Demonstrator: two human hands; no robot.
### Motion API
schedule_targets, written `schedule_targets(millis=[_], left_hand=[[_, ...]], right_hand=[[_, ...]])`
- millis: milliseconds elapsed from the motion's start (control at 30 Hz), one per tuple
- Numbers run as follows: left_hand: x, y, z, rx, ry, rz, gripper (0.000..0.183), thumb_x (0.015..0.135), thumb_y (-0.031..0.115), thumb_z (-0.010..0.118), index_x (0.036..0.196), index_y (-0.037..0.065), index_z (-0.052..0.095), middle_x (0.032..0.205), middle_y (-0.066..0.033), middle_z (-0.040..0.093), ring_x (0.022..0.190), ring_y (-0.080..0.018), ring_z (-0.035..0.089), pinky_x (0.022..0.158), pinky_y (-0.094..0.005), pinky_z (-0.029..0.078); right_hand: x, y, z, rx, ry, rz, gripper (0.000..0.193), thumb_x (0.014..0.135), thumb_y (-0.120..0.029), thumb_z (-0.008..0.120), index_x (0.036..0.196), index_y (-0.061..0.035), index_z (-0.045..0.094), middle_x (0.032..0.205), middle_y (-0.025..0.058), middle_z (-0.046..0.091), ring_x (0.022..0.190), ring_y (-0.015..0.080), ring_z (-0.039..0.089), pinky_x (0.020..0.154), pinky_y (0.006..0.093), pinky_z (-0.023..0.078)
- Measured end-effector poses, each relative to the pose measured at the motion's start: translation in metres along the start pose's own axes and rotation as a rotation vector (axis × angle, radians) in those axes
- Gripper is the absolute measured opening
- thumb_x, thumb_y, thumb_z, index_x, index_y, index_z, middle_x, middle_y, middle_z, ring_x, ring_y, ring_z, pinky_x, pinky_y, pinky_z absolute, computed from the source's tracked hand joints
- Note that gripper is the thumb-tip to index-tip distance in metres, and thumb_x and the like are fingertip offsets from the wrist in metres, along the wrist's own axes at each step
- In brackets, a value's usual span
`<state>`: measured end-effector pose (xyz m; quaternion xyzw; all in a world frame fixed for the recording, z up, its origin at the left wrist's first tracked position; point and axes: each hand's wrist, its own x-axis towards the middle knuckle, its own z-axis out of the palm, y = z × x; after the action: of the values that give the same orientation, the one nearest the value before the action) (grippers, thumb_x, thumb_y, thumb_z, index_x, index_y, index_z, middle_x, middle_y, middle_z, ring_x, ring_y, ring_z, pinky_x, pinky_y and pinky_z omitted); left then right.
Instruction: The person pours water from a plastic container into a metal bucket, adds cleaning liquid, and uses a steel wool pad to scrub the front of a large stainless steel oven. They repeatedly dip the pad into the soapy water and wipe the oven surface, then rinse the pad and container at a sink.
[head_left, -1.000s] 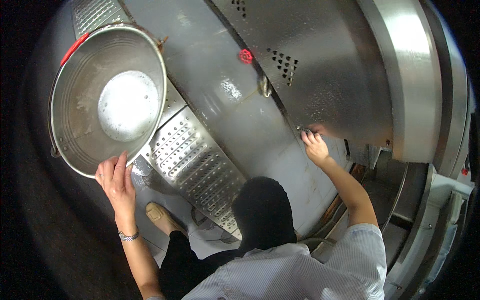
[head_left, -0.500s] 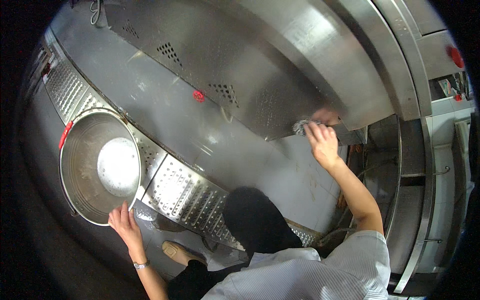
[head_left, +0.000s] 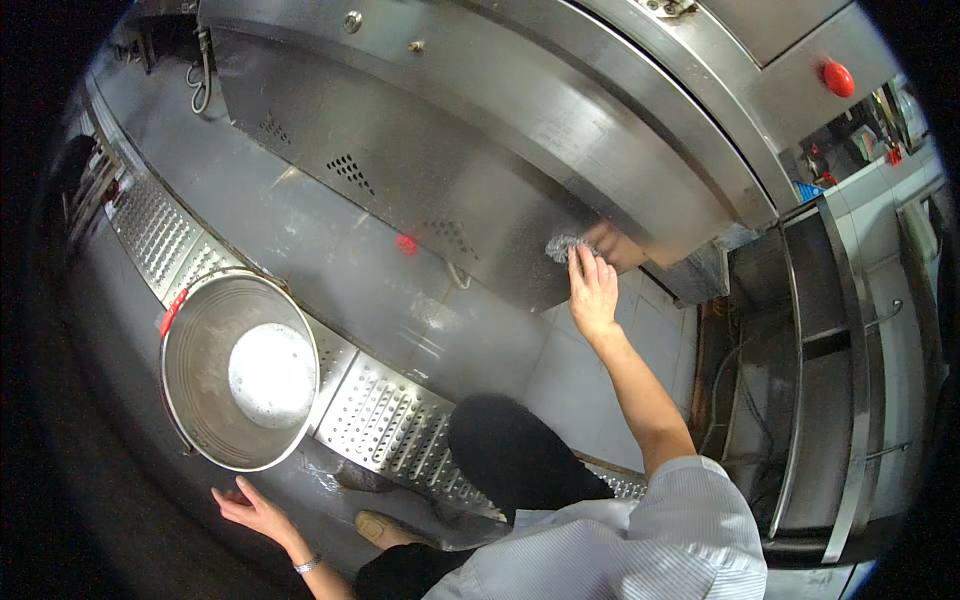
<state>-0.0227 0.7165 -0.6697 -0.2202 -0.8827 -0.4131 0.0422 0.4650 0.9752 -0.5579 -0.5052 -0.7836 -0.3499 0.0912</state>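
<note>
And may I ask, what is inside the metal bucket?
The metal bucket holds what seems to be whitish, foamy liquid, low inside its walls. This covers the bucket's bottom, so anything lying under the surface cannot be seen.

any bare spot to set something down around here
The grey floor between the steel panel and drain grating has a free strip. The grating is also bare between the bucket and the black-clad knee. Crowded: the panel's right end, with the right hand and metal scrubber.
</note>
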Motion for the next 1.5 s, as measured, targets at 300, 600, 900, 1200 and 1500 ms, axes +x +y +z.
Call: schedule_targets(millis=[300,600,900,1200,1500], left_hand=[[0.022,-0.009,0.006,-0.71,-0.556,-0.772,0.06,0.078,0.046,0.056,0.114,0.0,0.044,0.092,-0.0057,0.054,0.066,-0.0115,0.052,0.055,-0.0236,0.042],[0.037,-0.007,0.034,-0.953,-0.632,-1.021,0.034,0.067,-0.002,0.04,0.098,-0.015,0.043,0.082,-0.02,0.054,0.063,-0.0299,0.058,0.045,-0.0326,0.055],[-0.001,0.109,-0.017,-0.898,-0.5,-1.086,0.036,0.066,-0.008,0.035,0.1,-0.02,0.036,0.084,-0.0244,0.052,0.054,-0.0308,0.058,0.041,-0.0322,0.055],[-0.035,0.261,-0.175,-0.699,-0.589,-1.084,0.033,0.067,-0.006,0.043,0.099,-0.01,0.049,0.086,-0.0189,0.057,0.063,-0.0253,0.06,0.04,-0.0294,0.052],[-0.054,0.39,-0.305,-0.663,-0.644,-1.116,0.025,0.069,-0.001,0.044,0.089,-0.013,0.051,0.074,-0.0153,0.057,0.056,-0.0229,0.056,0.045,-0.0289,0.047]], right_hand=[[0.054,-0.024,0.014,-0.035,0.085,0.001,0.045,0.069,-0.007,0.051,0.114,-0.0026,0.049,0.12,0.0094,0.041,0.096,0.025,0.043,0.079,0.0384,0.036],[0.074,-0.169,0.034,0.692,-0.221,0.028,0.038,0.065,0.006,0.047,0.101,0.0009,0.055,0.109,0.0131,0.049,0.092,0.0307,0.045,0.08,0.0362,0.038],[0.157,-0.233,-0.108,1.477,-0.592,-0.131,0.025,0.076,-0.001,0.046,0.097,-0.0039,0.059,0.101,0.0121,0.055,0.097,0.0275,0.05,0.087,0.0341,0.039],[0.148,-0.251,-0.111,1.152,-1.104,-0.351,0.036,0.072,-0.015,0.054,0.108,-0.0085,0.055,0.098,0.0167,0.057,0.101,0.0311,0.049,0.09,0.0365,0.038],[0.086,-0.163,-0.226,0.772,-1.283,-0.924,0.037,0.072,-0.015,0.059,0.108,-0.0062,0.054,0.108,0.0152,0.052,0.1,0.0291,0.053,0.08,0.0371,0.044]])
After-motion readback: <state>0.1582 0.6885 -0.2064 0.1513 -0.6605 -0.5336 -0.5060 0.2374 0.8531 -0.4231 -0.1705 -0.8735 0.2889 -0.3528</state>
